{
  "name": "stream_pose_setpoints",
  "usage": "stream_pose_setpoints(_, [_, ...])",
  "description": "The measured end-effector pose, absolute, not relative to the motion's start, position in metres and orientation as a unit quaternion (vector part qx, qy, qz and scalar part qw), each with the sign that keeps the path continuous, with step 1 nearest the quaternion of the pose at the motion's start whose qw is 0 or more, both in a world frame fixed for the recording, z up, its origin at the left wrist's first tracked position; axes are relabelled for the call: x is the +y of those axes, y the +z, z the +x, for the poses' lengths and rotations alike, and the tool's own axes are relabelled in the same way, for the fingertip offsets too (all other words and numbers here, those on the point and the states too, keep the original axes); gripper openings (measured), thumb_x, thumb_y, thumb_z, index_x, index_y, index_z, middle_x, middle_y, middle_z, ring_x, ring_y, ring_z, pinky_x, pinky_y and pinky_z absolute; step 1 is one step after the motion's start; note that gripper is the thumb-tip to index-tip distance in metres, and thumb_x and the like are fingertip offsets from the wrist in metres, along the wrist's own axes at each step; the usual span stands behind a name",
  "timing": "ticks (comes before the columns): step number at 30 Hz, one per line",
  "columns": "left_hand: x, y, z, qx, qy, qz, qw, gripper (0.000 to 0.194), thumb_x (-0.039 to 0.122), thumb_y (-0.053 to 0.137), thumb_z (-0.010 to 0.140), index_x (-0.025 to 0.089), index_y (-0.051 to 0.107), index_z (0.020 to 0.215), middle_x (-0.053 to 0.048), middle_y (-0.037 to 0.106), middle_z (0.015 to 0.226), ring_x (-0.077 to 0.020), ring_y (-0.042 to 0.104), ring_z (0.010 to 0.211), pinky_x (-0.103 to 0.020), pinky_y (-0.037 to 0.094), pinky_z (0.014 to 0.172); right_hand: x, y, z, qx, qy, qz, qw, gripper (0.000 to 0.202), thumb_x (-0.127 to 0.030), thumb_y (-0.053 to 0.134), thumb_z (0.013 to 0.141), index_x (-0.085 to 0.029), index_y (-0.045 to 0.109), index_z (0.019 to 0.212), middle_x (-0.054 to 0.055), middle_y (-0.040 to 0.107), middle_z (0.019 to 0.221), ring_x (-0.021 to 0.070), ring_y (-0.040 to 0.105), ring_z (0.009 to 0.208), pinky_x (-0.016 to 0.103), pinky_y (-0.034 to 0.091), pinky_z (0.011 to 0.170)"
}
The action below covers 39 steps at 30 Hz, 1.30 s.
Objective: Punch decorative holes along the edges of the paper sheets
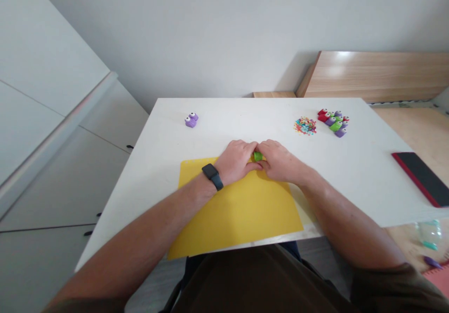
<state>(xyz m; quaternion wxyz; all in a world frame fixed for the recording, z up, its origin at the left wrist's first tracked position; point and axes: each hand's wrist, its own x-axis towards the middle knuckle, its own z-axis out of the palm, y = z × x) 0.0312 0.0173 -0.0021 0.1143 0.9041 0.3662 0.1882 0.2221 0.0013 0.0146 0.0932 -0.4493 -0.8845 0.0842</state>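
My left hand [238, 161] and my right hand [278, 161] meet over the far edge of a yellow sheet [231, 214]. Between their fingertips is a small green piece [258, 156], gripped from both sides and partly hidden. It resembles the green googly-eyed toys in the cluster at the right, though no eyes show on it from here. A dark watch [212, 175] is on my left wrist. The sheet lies on the white table [147, 177], its near corner reaching past the front edge.
Two purple googly-eyed toys [191, 120] stand at the far left. A pile of colourful confetti-like bits [306, 126] and a cluster of red, green and purple toys [336, 125] are at the far right. A black-and-red flat object [423, 177] lies near the right edge; white cabinets [63, 163] flank the left.
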Motion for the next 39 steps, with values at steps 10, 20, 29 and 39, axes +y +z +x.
stream_pose_setpoints(10, [0.017,-0.006,0.032,0.355,0.183,0.910,0.111,0.034,0.043,0.066,0.092,0.015,0.055,0.108,-0.012,0.069,0.100,-0.0300,0.063,0.096,-0.043,0.047,0.088,0.002,0.012,0.222,-0.890,0.073,-0.442,0.087,0.021,-0.017,0.061,0.081,-0.014,0.059,0.102,0.013,0.066,0.097,0.0275,0.059,0.094,0.038,0.043,0.085])
stream_pose_setpoints(20, [0.017,-0.009,0.027,0.354,0.228,0.893,0.159,0.049,0.053,0.068,0.088,0.018,0.058,0.121,-0.009,0.070,0.107,-0.0280,0.064,0.099,-0.042,0.047,0.090,0.003,0.015,0.224,-0.887,0.111,-0.435,0.108,0.026,-0.017,0.061,0.082,-0.014,0.060,0.108,0.012,0.067,0.101,0.0267,0.059,0.098,0.037,0.044,0.090])
stream_pose_setpoints(29, [0.011,-0.019,0.014,0.384,0.234,0.881,0.146,0.040,0.046,0.063,0.094,0.017,0.062,0.121,-0.010,0.073,0.112,-0.0279,0.065,0.102,-0.044,0.047,0.092,0.004,0.013,0.230,-0.877,0.135,-0.443,0.127,0.027,-0.021,0.060,0.088,-0.014,0.062,0.114,0.014,0.067,0.108,0.0276,0.059,0.107,0.040,0.044,0.096])
stream_pose_setpoints(39, [0.013,-0.020,0.014,0.398,0.247,0.872,0.142,0.025,0.022,0.056,0.097,0.016,0.065,0.120,-0.007,0.076,0.104,-0.0259,0.067,0.097,-0.043,0.049,0.089,0.005,0.021,0.238,-0.867,0.147,-0.459,0.127,0.029,-0.027,0.066,0.088,-0.015,0.065,0.116,0.012,0.070,0.110,0.0281,0.061,0.107,0.041,0.044,0.098])
